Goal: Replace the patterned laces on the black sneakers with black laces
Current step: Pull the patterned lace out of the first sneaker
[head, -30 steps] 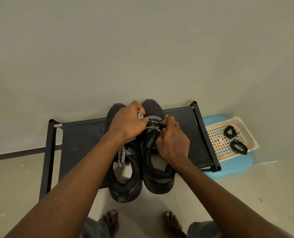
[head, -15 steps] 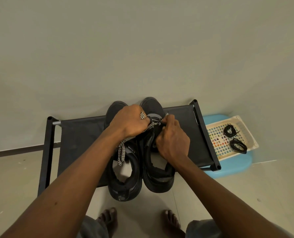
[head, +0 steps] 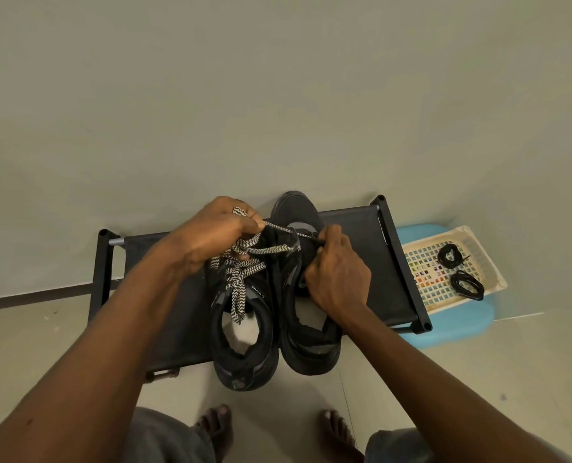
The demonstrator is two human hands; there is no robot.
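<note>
With left fingers (head: 249,224) curled round the patterned lace (head: 244,275), holding it taut from the right-hand sneaker (head: 311,349) on the rack (head: 361,262), right fingers (head: 331,233) pinching the same lace at the eyelets, likely for working it free.

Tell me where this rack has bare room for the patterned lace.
Rack fabric is bare between the right sneaker and the right frame bar, and between the left sneaker and the left post. Crowded middle: both sneakers, patterned lace, left hand, right hand.
</note>
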